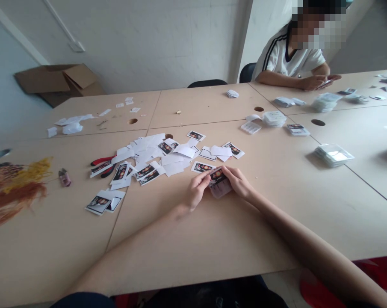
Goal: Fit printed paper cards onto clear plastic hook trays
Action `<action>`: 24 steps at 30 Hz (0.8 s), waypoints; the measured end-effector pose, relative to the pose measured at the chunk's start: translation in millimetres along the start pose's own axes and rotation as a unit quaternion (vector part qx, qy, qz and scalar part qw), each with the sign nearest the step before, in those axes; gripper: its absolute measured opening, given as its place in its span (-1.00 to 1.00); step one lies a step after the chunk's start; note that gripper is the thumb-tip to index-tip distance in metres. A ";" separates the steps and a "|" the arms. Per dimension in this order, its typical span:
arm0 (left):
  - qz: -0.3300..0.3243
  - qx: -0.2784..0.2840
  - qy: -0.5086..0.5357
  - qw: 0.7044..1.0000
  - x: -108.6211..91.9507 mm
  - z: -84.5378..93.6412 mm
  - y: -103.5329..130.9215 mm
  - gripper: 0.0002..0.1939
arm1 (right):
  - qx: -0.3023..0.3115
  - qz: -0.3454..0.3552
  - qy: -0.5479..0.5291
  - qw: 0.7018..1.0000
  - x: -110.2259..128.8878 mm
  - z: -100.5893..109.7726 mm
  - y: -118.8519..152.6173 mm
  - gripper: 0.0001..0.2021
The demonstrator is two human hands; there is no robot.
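Note:
Between my two hands is a small clear plastic box (220,187) with a dark printed card showing at its upper part. My left hand (197,191) grips its left side, thumb on top. On the other side, my right hand (238,180) pinches the upper right edge. Just beyond the hands lies a loose spread of printed cards (203,167), some face up with dark pictures, others showing white backs (174,160). A separate pair of cards (100,202) rests further left, near me.
Red-handled pliers (101,161) lie partly under cards. Small pink clippers (64,177) and coloured strands (23,184) are at left. Stacked clear boxes (333,155) stand at right. Across the table, a person (289,55) holds something small. A cardboard box (60,83) sits behind the table.

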State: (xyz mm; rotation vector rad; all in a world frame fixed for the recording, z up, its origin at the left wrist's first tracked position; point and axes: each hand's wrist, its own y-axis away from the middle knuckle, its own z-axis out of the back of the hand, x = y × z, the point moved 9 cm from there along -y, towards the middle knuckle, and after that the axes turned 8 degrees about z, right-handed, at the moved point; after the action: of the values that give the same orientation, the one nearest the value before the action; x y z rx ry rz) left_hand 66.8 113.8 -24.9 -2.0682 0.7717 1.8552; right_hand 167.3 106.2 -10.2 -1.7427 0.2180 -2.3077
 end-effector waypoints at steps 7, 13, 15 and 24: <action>0.018 -0.059 0.093 0.994 14.6 18.5 -6.5 -0.65 | 0.032 0.029 0.060 0.997 9.2 -6.6 0.3 -0.77; 0.033 -0.041 0.123 0.991 11.0 12.7 -4.8 -0.68 | 0.035 0.034 0.058 0.997 9.5 -7.2 1.9 -0.79; 0.048 -0.039 0.160 0.985 10.2 10.6 -4.5 -0.70 | 0.054 0.056 0.016 0.997 11.8 -10.9 2.0 -0.75; 0.096 -0.104 0.292 0.946 14.4 22.0 -6.1 -0.85 | -0.018 0.091 0.028 0.995 19.4 3.1 2.2 -0.65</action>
State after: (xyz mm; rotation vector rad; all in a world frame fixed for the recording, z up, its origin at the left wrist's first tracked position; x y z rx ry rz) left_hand 52.3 127.2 -43.2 -2.8274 0.9696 1.4555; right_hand 165.5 98.7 8.0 -1.6034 0.4137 -2.2346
